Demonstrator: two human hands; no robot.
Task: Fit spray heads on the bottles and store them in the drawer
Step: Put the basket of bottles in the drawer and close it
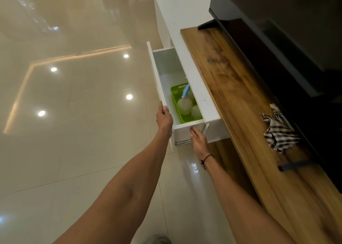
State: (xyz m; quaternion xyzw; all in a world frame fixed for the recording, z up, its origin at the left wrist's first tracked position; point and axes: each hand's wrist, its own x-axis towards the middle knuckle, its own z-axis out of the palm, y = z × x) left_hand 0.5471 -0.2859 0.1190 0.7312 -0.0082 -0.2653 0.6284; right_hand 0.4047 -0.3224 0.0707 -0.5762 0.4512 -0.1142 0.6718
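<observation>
Below the wooden counter [231,88], the white drawer [157,73] stands pulled out, and your two hands are on its near end. Your left hand [164,118] has its fingers curled over the top edge of the drawer front, closed on the panel. Your right hand [197,139] lies with fingers together and nearly flat against the drawer's side wall, just above the metal runner [183,142]; it grips nothing that can be seen.

Inside sits a green basket [175,92] holding the bottles [185,105], pale and round from above, with a blue spray head [185,91] poking up between them. How many bottles are capped cannot be told, since the cabinet edge hides part of the basket.

By the look of it, the bottles are stowed and the drawer is ready to close. Push evenly: drive with the left palm on the front panel, and let the right hand only steady the side. Pull those right fingers clear of the runner and the cabinet frame before the gap narrows, or they may be pinched. Go slowly, so the basket does not slide and tip a bottle. A checked cloth [279,134] lies on the counter, well apart.
</observation>
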